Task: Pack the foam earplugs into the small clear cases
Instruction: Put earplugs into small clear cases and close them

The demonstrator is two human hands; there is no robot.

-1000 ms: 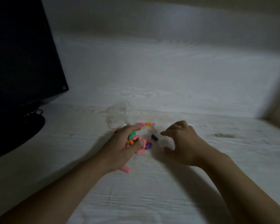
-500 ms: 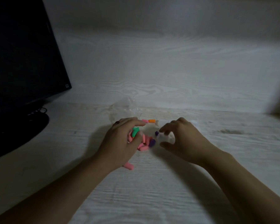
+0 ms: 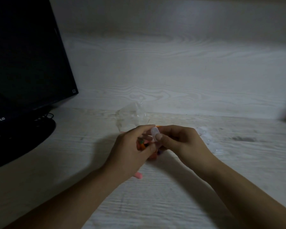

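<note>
Small clear case pinched in right hand grip, thumb across its front, raised off worktop — likely held so it can be opened or loaded. Left hand curled shut on cluster of foam earplugs, kept just left of case, presumably as ready supply. More earplugs partly hidden beneath both grips; one pink earplug loose below left grip. Crumpled clear bag lies just beyond grips. Monitor stands well left — near worktop open for movement.

Dim, grainy view (soft blur, dark corners)
</note>
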